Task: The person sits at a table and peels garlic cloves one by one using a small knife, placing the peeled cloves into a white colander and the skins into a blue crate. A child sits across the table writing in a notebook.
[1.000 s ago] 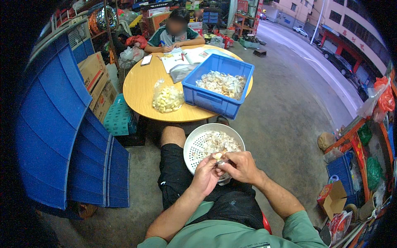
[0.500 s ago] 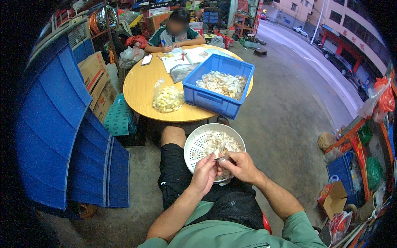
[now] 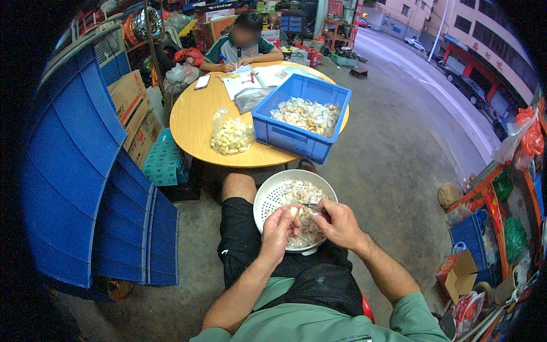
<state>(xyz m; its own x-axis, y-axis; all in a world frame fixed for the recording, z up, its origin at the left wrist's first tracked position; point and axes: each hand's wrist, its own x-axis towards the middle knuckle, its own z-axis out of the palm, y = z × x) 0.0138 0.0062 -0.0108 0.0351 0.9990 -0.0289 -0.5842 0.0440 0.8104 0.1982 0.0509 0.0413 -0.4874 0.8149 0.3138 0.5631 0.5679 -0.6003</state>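
A white colander (image 3: 265, 200) rests on my lap with papery garlic skins and cloves (image 3: 301, 192) in it. Over it, my left hand (image 3: 276, 231) pinches a pale garlic clove (image 3: 294, 212) between thumb and fingers. My right hand (image 3: 341, 224) is closed round a small knife (image 3: 311, 206), whose dark blade points left toward the clove. Beyond the colander, a clear plastic bag of peeled cloves (image 3: 232, 135) lies on a round wooden table (image 3: 191, 122). Beside the bag, a blue plastic crate (image 3: 288, 135) holds more garlic and loose skins (image 3: 306, 115).
Across the table a person (image 3: 250, 51) writes in an open book (image 3: 242, 84), near a phone (image 3: 202, 82). Tall blue panels (image 3: 74, 165) and cartons (image 3: 134, 105) stand at left. An orange rack (image 3: 494, 211) and an open box (image 3: 459, 272) are at right.
The knife has moved slightly up and away from my left fingers, and my right hand has shifted a little right. The pale clove now shows more plainly in my left fingertips.
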